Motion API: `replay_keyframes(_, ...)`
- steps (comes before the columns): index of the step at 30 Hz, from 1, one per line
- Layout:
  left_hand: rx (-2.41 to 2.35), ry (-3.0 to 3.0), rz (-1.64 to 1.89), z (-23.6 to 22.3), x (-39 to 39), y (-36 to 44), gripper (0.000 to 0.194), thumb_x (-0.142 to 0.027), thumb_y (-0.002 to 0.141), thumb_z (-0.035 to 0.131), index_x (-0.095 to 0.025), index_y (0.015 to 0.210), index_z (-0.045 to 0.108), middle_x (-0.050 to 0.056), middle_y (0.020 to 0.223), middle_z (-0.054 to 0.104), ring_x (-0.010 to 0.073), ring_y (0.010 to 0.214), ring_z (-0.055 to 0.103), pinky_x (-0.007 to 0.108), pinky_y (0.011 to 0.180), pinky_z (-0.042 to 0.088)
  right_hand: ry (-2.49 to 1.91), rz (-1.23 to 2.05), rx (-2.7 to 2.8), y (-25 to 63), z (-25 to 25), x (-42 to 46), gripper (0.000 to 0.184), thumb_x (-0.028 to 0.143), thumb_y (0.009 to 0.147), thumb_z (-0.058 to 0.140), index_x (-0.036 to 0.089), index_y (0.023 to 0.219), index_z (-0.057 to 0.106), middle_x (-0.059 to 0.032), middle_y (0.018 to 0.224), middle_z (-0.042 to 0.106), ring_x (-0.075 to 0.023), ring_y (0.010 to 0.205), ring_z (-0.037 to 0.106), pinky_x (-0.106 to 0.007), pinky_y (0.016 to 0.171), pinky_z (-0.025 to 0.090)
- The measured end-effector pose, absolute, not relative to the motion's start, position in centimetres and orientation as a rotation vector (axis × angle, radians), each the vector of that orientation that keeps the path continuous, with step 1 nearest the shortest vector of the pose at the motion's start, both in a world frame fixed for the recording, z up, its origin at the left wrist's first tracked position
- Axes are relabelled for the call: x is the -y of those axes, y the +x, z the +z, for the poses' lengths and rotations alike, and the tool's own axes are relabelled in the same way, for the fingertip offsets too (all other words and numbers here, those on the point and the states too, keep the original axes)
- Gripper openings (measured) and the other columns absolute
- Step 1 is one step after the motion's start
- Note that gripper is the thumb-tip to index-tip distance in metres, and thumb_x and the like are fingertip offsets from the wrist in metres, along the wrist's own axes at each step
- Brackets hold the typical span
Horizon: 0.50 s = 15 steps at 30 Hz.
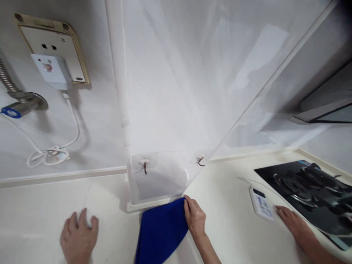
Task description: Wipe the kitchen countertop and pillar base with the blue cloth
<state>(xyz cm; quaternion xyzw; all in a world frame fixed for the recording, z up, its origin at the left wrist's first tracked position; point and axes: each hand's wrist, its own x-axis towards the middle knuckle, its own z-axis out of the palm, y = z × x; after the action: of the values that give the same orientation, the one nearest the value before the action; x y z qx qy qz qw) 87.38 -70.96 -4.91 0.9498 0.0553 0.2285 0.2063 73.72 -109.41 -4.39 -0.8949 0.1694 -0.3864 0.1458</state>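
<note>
The bottom edge cuts off the blue cloth (pixel 162 231) at six o'clock, so its full outline cannot be told; it lies on the pale, smooth counter (pixel 225 216), at the foot of the boxed-out wall section (pixel 170 91). The person's right hand (pixel 195 217), at five o'clock, pinches the cloth's upper right corner between thumb and fingers; the fingertips are partly hidden. The left hand (pixel 79 234), between seven and eight o'clock, is released, its fingers bent and spread over the counter; its wrist is cropped, and whether the fingertips touch the surface is unclear.

At four o'clock another person's hand (pixel 294 222) lies beside a flat, rounded white device (pixel 262 205) with unreadable bluish print. Beyond them, the glossy black cooktop (pixel 305 194) runs out at the right edge, its dark fittings hard to separate.

The wall is glossy and faintly veined. Two clear-backed hooks (pixel 145 167) with thin brownish prongs sit low on it. At ten o'clock a white plug (pixel 52 71) covers part of a yellowed socket frame (pixel 82 62); its smooth cord (pixel 78 124) ends in a loose coil. At nine o'clock, a ribbed metal hose (pixel 7 77) meets a blue-capped valve (pixel 20 108), cropped at left.
</note>
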Motion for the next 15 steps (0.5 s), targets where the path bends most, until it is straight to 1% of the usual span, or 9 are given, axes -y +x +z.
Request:
replay_keyframes(2, -0.182, 2.66, 0.658, -4.8, 71.0, 87.4, 0.065, -0.036, 0.078, 0.051, -0.021, 0.141, 0.048, 0.017, 0.147, 0.048, 0.0394, 0.139, 0.036, 0.059, 0.108, 0.035, -2.521, -1.168, -0.562, 74.9, -4.9, 109.1, 0.03, 0.034, 0.099, 0.046, 0.018, 0.119, 0.062, -0.006, 0.094, 0.072, -0.015, 0.079, 0.067, -0.028, 0.074, 0.055)
replay_keyframes(4, -0.185, 2.676, 0.64, -4.8, 71.0, 87.4, 0.064, -0.036, 0.079, 0.05, -0.019, 0.14, 0.049, 0.018, 0.147, 0.047, 0.0391, 0.139, 0.037, 0.058, 0.108, 0.035, -2.496, -1.211, -0.61, 75.7, -5.4, 108.9, 0.03, 0.036, 0.098, 0.048, 0.016, 0.117, 0.061, -0.0074, 0.094, 0.071, -0.0163, 0.078, 0.065, -0.031, 0.075, 0.056)
replay_keyframes(6, -0.174, 2.688, 0.624, -4.7, 71.1, 87.3, 0.061, -0.037, 0.08, 0.049, -0.018, 0.138, 0.051, 0.019, 0.148, 0.046, 0.0387, 0.139, 0.037, 0.058, 0.109, 0.035, -2.546, -1.219, -0.571, 75.8, -6.0, 108.9, 0.024, 0.032, 0.098, 0.049, 0.017, 0.112, 0.062, -0.0087, 0.099, 0.071, -0.0189, 0.089, 0.065, -0.037, 0.083, 0.056)
replay_keyframes(8, -0.175, 2.692, 0.633, -4.6, 71.1, 87.3, 0.06, -0.038, 0.082, 0.047, -0.017, 0.138, 0.051, 0.019, 0.149, 0.045, 0.0377, 0.14, 0.036, 0.056, 0.111, 0.034, -2.62, -1.222, -0.488, 75.5, -6.4, 108.9, 0.02, 0.026, 0.097, 0.049, 0.018, 0.109, 0.064, -0.01, 0.107, 0.071, -0.0227, 0.106, 0.061, -0.044, 0.094, 0.053)
replay_keyframes(11, -0.182, 2.699, 0.645, -4.8, 71.1, 87.3, 0.058, -0.039, 0.084, 0.045, -0.016, 0.137, 0.052, 0.019, 0.149, 0.044, 0.0367, 0.141, 0.035, 0.056, 0.113, 0.032, -2.679, -1.237, -0.386, 74.9, -6.9, 108.7, 0.027, 0.019, 0.095, 0.049, 0.017, 0.119, 0.061, -0.0131, 0.116, 0.068, -0.0261, 0.119, 0.055, -0.05, 0.098, 0.051)
replay_keyframes(15, -0.15, 2.705, 0.689, -5.5, 70.8, 87.5, 0.057, -0.039, 0.085, 0.047, -0.015, 0.136, 0.053, 0.02, 0.149, 0.045, 0.0382, 0.142, 0.034, 0.057, 0.113, 0.033, -2.688, -1.217, -0.345, 74.8, -7.5, 107.7, 0.042, 0.016, 0.094, 0.047, 0.016, 0.135, 0.052, -0.0172, 0.125, 0.062, -0.0291, 0.126, 0.05, -0.055, 0.098, 0.052)
